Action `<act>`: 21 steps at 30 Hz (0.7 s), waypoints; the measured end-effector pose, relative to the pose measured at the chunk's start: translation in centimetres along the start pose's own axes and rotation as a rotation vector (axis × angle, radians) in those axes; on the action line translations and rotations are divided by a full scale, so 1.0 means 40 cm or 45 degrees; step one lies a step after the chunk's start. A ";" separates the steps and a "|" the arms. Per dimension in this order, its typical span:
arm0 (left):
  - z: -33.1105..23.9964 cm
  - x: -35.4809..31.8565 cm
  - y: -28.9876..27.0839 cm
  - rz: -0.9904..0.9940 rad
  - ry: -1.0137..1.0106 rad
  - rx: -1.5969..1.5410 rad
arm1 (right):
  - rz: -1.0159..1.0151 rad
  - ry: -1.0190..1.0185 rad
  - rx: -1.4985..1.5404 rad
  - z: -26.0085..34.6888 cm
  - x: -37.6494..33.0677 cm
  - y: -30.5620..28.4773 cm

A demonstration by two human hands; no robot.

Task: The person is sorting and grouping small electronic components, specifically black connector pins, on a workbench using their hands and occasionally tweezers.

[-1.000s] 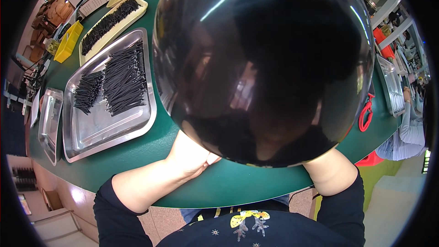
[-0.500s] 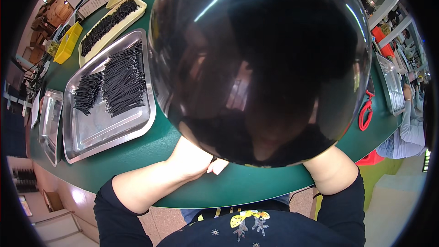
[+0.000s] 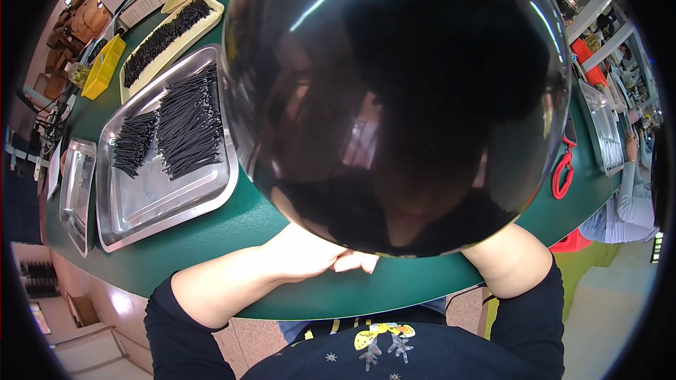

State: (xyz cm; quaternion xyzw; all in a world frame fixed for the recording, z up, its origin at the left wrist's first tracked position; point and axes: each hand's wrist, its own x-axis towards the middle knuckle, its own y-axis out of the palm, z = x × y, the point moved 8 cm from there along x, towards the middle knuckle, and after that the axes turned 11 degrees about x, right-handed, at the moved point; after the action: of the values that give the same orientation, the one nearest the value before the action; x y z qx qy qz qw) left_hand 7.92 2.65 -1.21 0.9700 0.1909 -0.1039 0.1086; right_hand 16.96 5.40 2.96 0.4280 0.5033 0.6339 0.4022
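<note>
A large, glossy black dome fills the middle of the view and hides most of both hands. My left hand reaches under its lower edge, close above the green table. Its few visible fingers are curled in; what they hold, if anything, is hidden. Of my right arm, the forearm and wrist show at the dome's lower right, while my right hand is behind the dome. To the left, a metal tray holds two piles of short black cables with small, light tips.
A narrow metal tray stands at the far left. Beyond the big tray lie a cream tray of black pieces and a yellow bin. A red looped handle lies right of the dome. Co-workers sit at the table's far sides.
My left hand has slid right, farther under the dome's lower edge, and its curled fingers show more. My right forearm has shifted slightly left.
</note>
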 end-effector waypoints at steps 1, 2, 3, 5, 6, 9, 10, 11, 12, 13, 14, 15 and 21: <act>-0.048 0.000 0.012 -0.102 -0.026 0.010 | -0.083 0.112 -0.862 -0.008 0.006 -0.022; -0.039 0.005 0.012 -0.096 -0.027 0.010 | -0.168 0.227 -1.725 -0.002 0.005 -0.046; -0.021 0.011 0.018 -0.041 -0.030 -0.029 | -0.355 0.419 -1.538 -0.011 -0.018 -0.081; -0.009 0.003 0.011 -0.184 -0.080 -0.180 | -0.222 0.230 -1.631 0.008 -0.002 -0.027; -0.010 0.000 -0.010 -0.179 -0.022 -0.292 | -0.090 0.039 -1.714 0.022 0.004 0.027; -0.001 -0.001 -0.017 -0.154 -0.013 -0.372 | -0.341 -0.201 -1.394 0.037 -0.007 0.001; 0.002 -0.003 -0.018 -0.144 -0.005 -0.414 | -0.344 -0.138 -1.189 0.031 -0.007 -0.015; 0.004 -0.006 -0.018 -0.135 0.003 -0.456 | -0.216 -0.195 -1.029 0.045 -0.003 0.032; 0.007 -0.008 -0.018 -0.124 0.012 -0.499 | -0.218 -0.195 -1.032 0.048 0.001 0.037; 0.010 -0.011 -0.021 -0.121 0.017 -0.542 | -0.289 -0.142 -0.896 0.045 0.006 0.023; 0.013 -0.015 -0.023 -0.118 0.023 -0.585 | -0.359 -0.088 -0.761 0.038 0.008 0.008; 0.016 -0.019 -0.025 -0.114 0.029 -0.630 | -0.470 -0.113 -1.236 0.047 0.004 -0.021; 0.023 -0.028 -0.020 -0.082 0.067 -0.875 | -0.051 -0.097 -1.076 0.041 -0.006 0.008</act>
State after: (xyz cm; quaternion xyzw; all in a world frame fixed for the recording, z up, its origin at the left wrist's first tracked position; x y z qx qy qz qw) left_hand 6.44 2.73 -1.95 0.8726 0.2481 -0.0119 0.4206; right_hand 18.57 5.60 3.43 0.2387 0.1923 0.7601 0.5729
